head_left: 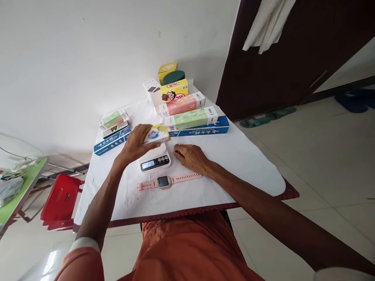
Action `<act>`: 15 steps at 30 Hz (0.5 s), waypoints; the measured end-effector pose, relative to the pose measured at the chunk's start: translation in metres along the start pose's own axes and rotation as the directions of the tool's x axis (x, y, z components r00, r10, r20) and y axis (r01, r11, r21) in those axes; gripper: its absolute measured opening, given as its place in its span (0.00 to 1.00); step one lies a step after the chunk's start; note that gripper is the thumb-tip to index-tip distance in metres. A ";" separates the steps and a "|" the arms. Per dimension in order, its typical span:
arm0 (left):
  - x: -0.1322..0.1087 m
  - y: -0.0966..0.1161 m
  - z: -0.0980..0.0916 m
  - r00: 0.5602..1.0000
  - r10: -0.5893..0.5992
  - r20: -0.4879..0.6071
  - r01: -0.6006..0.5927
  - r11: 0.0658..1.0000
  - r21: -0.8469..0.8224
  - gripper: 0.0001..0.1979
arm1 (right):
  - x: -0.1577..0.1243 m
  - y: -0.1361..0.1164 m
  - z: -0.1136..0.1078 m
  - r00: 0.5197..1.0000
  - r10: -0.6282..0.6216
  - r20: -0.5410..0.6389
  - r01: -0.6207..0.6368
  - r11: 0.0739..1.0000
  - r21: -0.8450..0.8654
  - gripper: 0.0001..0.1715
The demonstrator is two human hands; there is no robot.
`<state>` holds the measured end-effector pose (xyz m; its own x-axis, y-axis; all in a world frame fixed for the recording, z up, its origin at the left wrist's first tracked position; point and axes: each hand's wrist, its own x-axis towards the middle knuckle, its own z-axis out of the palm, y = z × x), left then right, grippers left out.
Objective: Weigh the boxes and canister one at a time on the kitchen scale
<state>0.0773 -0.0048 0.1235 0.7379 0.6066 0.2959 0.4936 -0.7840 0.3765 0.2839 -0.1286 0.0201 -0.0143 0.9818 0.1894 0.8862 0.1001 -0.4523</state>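
Note:
My left hand (136, 143) grips the left end of a yellow and white soap box (157, 134) over a small white digital scale (155, 160). Whether the box touches the scale's top cannot be made out. The scale's lit display shows digits that look like 236. To the right of the scale, my right hand (190, 157) rests on the white cloth with its fingers curled together; whether anything is in them is hidden. A pink-strapped watch (163, 182) lies stretched out in front of the scale.
Behind the scale stand stacked toothpaste boxes (191, 118), a yellow cartoon box (175, 90) and a dark green round lid (174, 77). More boxes (112, 141) are stacked at the left. The white-covered table (252, 171) meets the wall. A red stool (62, 199) stands left.

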 end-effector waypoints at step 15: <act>0.129 0.014 0.077 0.997 0.055 0.049 -0.056 0.998 0.021 0.39 | 0.001 -0.009 -0.010 0.987 0.041 0.158 -0.031 0.997 -0.068 0.13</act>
<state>0.2145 0.0519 0.0993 0.7856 0.5554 0.2728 0.4610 -0.8194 0.3407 0.2804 -0.1299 0.0329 -0.0504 0.9983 0.0307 0.9159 0.0585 -0.3972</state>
